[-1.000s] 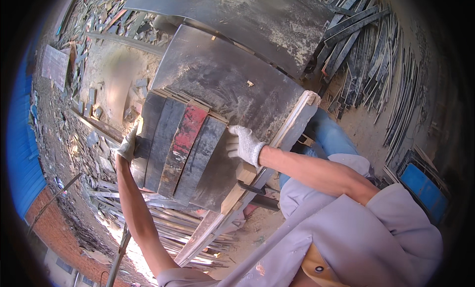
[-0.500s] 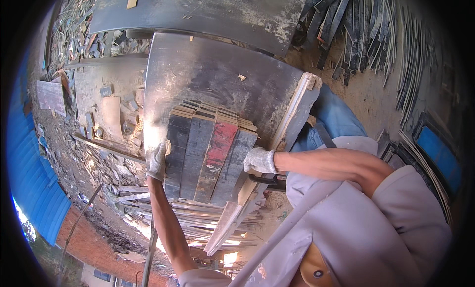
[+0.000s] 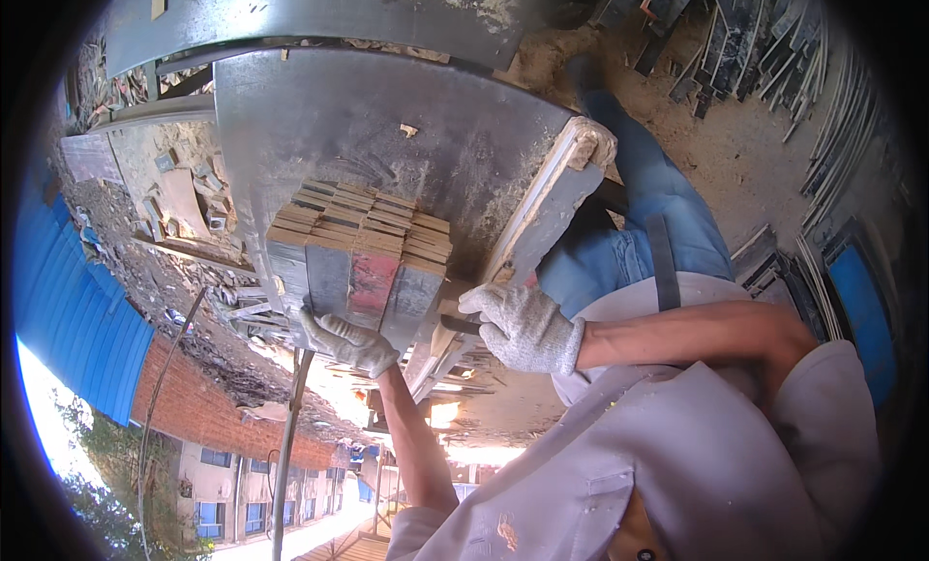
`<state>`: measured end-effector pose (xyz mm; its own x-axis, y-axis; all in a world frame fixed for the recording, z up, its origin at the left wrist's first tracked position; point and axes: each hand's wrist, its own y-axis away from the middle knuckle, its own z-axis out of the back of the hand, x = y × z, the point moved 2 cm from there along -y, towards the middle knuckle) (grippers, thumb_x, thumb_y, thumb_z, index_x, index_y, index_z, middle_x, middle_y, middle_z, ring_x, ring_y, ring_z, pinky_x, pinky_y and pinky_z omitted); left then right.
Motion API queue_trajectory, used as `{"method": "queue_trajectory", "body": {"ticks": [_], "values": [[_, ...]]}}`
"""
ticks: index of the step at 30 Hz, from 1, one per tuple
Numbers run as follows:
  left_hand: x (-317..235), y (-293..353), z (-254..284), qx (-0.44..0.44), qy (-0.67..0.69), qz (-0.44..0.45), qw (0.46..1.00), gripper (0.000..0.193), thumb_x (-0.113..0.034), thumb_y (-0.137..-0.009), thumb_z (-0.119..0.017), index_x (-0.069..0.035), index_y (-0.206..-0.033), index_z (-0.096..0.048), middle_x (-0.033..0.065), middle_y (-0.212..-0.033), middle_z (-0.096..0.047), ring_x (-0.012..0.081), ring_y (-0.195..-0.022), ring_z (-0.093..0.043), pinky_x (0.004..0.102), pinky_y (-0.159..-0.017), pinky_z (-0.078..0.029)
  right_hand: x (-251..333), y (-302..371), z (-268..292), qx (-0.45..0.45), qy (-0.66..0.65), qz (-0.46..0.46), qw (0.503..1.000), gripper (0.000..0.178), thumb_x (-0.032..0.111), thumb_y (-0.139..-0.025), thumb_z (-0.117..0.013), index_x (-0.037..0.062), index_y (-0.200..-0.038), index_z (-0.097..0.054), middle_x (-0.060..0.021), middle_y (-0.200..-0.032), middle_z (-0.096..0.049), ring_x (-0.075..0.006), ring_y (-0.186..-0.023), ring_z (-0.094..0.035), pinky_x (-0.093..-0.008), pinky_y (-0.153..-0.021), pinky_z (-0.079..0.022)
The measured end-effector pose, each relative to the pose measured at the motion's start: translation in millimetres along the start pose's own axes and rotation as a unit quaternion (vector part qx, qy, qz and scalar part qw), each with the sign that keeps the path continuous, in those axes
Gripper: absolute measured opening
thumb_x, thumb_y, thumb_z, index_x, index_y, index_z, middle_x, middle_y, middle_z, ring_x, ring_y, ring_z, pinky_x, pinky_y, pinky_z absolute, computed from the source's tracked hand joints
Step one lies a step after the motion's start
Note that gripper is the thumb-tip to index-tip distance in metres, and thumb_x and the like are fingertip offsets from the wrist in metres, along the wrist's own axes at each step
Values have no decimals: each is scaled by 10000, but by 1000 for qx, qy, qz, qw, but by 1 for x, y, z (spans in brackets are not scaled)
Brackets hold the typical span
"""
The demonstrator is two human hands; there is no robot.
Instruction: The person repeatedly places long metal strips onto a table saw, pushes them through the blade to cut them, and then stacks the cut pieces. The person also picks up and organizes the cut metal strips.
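Note:
A stack of dark-faced plywood strips [image 3: 326, 279], one with a red face [image 3: 372, 282], lies on a large dark sheet [image 3: 387, 126]. The layered, light-brown ends of the strips face away from me. My left hand [image 3: 350, 343], in a grey-white knitted glove, rests at the near end of the stack with its fingers stretched out. To the right of the stack is my right hand [image 3: 527, 327], gloved alike, its fingers curled. A narrow dark flat piece [image 3: 459, 324] juts from its finger side; the rest is hidden by the glove.
A pale-edged beam [image 3: 547, 198] runs along the sheet's right side, close to my legs [image 3: 658, 193]. Another dark sheet [image 3: 319, 14] lies beyond. Long dark strips [image 3: 755, 48] are heaped at far right. Scrap wood [image 3: 184, 198] litters the left, before a blue metal wall [image 3: 77, 300].
My left hand has moved from the stack's left side round to its near end. My right hand has come nearer to me, off the beam's edge. The view has tilted, showing more buildings.

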<state>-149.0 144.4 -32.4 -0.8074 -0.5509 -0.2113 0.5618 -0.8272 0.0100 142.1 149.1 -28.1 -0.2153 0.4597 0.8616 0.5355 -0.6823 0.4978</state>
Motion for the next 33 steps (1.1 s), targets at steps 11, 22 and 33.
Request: {"method": "queue_trajectory", "body": {"ticks": [11,22,33], "values": [[-28,41,-86,-54,-39,3,998,849,-672,-1063,-317,0,-1582,-349,277,-1570,-377,448,-1468,-351,601,-1220,-321,-85,-19,59,53,-64,119,989,711,107,-868,-672,-3,-1514,-398,-245,-1532,-476,-431,-1159,-653,-537,-828,-562],[-20,45,-111,-71,-54,-7,996,933,-772,-1004,-309,-25,-1551,-419,272,-1513,-438,420,-1393,-459,599,-1161,-407,-140,-36,41,18,-80,125,989,678,102,-803,-715,-56,-1417,-474,-274,-1469,-517,-401,-1138,-667,-477,-834,-584],[-22,37,-136,-15,11,-53,998,1067,-872,-925,-349,-17,-1561,-397,234,-1521,-451,383,-1377,-494,605,-1119,-446,-167,-61,57,120,-175,15,977,695,116,-851,-701,-87,-1460,-434,-277,-1499,-498,-386,-1117,-685,-439,-897,-584]]}}
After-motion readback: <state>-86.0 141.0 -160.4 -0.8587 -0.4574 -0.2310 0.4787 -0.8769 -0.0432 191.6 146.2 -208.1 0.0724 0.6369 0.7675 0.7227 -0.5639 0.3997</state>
